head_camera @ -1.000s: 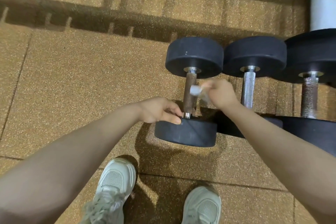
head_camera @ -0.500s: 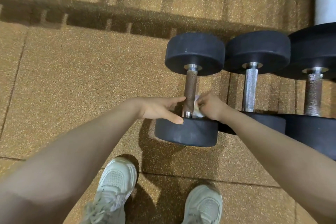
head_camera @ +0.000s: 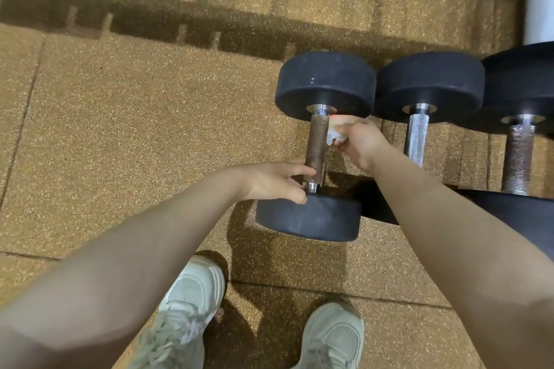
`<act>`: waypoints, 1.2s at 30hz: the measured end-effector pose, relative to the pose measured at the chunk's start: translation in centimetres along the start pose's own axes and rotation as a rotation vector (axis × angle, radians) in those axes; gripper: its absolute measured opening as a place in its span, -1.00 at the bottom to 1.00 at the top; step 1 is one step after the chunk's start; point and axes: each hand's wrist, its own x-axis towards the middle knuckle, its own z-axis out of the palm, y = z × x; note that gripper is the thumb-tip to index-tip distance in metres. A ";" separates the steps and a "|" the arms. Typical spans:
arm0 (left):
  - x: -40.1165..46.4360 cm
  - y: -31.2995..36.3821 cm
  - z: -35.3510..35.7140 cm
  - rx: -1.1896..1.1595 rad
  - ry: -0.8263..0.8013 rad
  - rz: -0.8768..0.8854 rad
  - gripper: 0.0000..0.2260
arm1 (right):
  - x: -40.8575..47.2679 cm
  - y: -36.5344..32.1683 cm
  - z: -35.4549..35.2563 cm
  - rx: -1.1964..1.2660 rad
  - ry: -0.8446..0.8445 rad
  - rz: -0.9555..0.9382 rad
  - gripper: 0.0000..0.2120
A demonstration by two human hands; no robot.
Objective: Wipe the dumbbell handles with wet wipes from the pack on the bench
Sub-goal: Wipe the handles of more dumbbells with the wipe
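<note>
A: Where's the dumbbell being wiped?

B: The black rubber-ended dumbbell with the rusty brown knurled handle (head_camera: 316,144) lies on the speckled tan rubber floor (head_camera: 135,129), leftmost in its row.

A: Hands?

B: Left hand (head_camera: 275,181) grips the handle's near end; right hand (head_camera: 359,141) pinches a crumpled white wet wipe (head_camera: 334,136) against its far end.

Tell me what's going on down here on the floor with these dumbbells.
A person is cleaning dumbbell handles. Their right hand holds a crumpled wet wipe against the upper part of the brownish handle of the leftmost dumbbell. Their left hand grips the handle's lower end, next to the near weight. Two more dumbbells with silver handles lie to the right, untouched at this moment.
</note>
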 end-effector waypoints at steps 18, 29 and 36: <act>-1.4 -0.6 0.3 0.045 0.110 0.071 -0.55 | -1.1 -0.9 1.2 -0.048 0.037 0.055 -0.76; -2.1 -0.8 0.4 0.077 0.082 0.042 -0.61 | -4.2 2.4 -0.1 -0.606 -0.087 -0.004 -0.81; -2.4 -2.0 -0.7 0.181 0.144 -0.031 -0.54 | -4.1 -2.5 1.6 -1.642 0.044 -1.250 -0.69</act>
